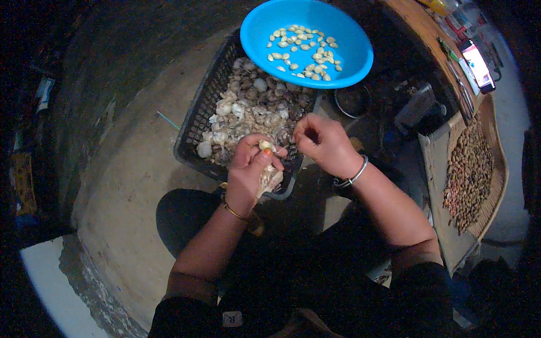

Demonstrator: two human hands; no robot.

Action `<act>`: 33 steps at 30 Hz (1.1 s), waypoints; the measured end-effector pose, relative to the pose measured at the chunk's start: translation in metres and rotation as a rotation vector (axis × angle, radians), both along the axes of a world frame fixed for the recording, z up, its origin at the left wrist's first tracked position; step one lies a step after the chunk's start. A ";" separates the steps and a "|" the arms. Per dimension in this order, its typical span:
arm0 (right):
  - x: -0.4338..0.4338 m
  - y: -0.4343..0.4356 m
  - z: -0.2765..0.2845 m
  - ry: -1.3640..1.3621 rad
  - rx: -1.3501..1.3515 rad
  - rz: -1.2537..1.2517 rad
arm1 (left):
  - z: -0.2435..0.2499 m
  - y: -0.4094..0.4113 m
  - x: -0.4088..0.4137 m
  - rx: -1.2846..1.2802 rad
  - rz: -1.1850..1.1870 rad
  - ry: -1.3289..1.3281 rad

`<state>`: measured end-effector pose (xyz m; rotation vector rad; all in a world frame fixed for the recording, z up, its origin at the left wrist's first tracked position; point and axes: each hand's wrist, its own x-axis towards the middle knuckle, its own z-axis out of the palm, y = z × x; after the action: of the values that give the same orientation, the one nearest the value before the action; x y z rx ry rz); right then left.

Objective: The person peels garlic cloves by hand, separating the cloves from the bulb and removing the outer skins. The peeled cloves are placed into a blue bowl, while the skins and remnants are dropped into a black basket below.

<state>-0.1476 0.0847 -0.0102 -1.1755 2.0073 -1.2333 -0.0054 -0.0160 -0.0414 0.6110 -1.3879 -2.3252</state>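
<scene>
My left hand (255, 162) holds a garlic clove (266, 145) at its fingertips, with a piece of papery garlic (270, 179) under the fingers. To its right, my right hand (319, 141) is raised with thumb and index finger pinched together; whether anything thin is between them cannot be made out. Both hands are over the near right part of a black plastic crate (184, 145) full of garlic bulbs and loose skins (249, 118). A blue plastic basin (359, 55) rests over the crate's far end, holding many peeled garlic cloves (304, 47).
At the right, a woven tray (501, 181) holds many small brownish beans or nuts (469, 177). Above it, a lit phone (477, 65) and scissors (463, 91) lie on a wooden table (422, 31). A dark round container (353, 99) stands beside the crate. A thin stick (168, 120) touches the crate's left side.
</scene>
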 end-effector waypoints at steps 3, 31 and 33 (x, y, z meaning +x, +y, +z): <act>-0.004 0.000 0.006 0.014 0.088 0.035 | -0.001 -0.003 0.001 -0.020 0.026 0.005; 0.005 -0.001 0.006 -0.077 0.026 0.022 | 0.001 0.001 0.002 -0.001 0.096 -0.019; 0.008 -0.002 0.000 -0.079 -0.046 0.062 | -0.003 0.001 0.001 -0.079 0.073 0.031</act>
<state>-0.1396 0.0828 -0.0102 -1.1827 1.8807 -1.2811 -0.0044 -0.0146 -0.0448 0.5898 -1.4122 -2.2026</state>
